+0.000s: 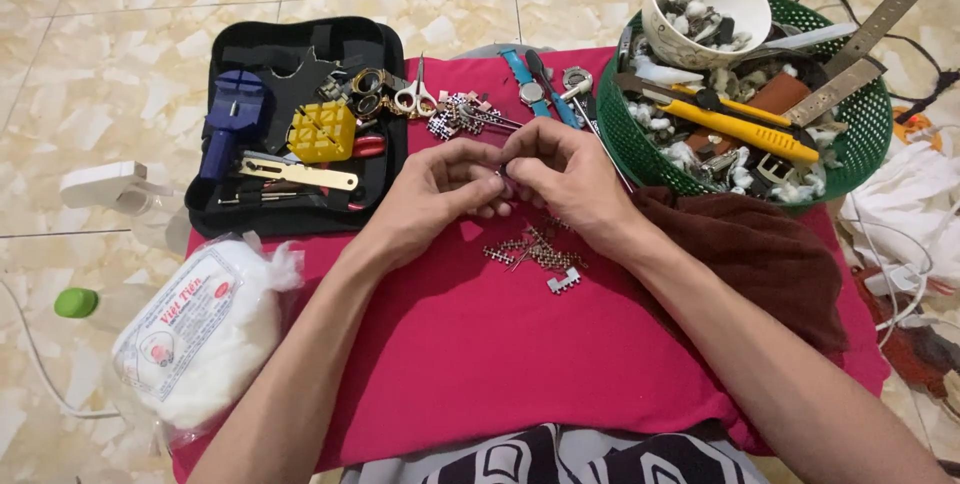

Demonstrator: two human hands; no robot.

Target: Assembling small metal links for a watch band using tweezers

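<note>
My left hand (pixel 440 194) and my right hand (pixel 570 179) meet over a red cloth (pixel 470 344), fingertips pinched together on a small dark part (pixel 503 172) that is mostly hidden by the fingers. Just below the hands lies a loose pile of metal watch band links (pixel 535 249). Beyond the hands lie a watch with a blue strap (pixel 528 89), small scissors (pixel 417 94) and a cluster of small metal pieces (pixel 460 116).
A black open tool case (pixel 300 124) with a blue tool and a yellow block sits at left. A green basket (pixel 850 159) holds straps, a yellow knife and a white bowl (pixel 705 4). A bag of cotton (pixel 205 329) lies front left; a brown cloth (pixel 760 254) lies right.
</note>
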